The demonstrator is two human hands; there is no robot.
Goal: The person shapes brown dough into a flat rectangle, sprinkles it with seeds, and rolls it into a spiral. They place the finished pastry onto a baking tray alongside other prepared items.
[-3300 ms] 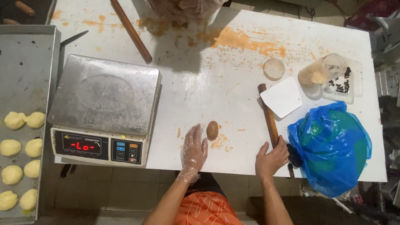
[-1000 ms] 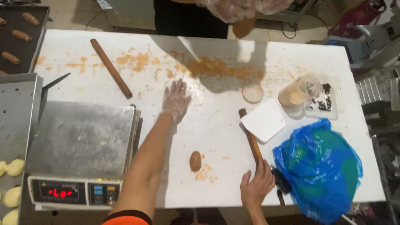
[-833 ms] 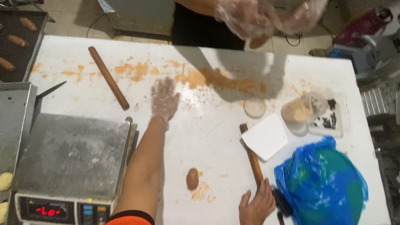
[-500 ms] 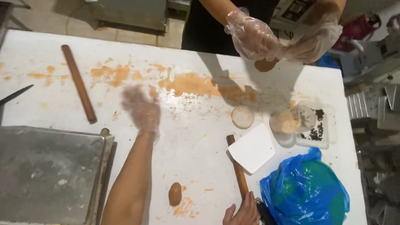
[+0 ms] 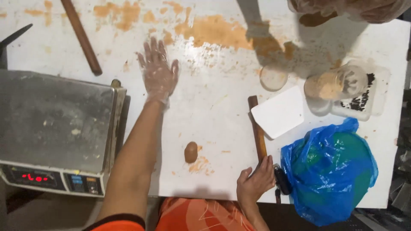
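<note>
Here, from the head camera, the left hand [image 5: 157, 70] lies flat on the white table [image 5: 205, 107], in a thin clear glove, its fingers [image 5: 150, 48] spread wide and holding nothing; the palm presses the dusted surface near an orange-brown smear [image 5: 214, 30], as if sweeping or gathering the powder there. The right hand [image 5: 256, 183] sits at the near table edge, bare, its fingers curled round the lower end of a wooden rolling pin [image 5: 257, 130], which keeps the pin ready beside a white scraper card [image 5: 278, 112]. The small brown dough piece [image 5: 191, 152] rests alone on the table between the two hands, near the front edge, touched by neither. A digital scale [image 5: 55, 132] stands at the left, a blue plastic bag [image 5: 329, 171] at the right, a second wooden pin [image 5: 81, 36] farther back. Another person's gloved hands [image 5: 355, 8] work at the far edge (holding something brown).

Against the picture half a second earlier, the left hand is sharp rather than blurred and lies flatter, and the view has dropped closer, so the scale's display shows again.
</note>
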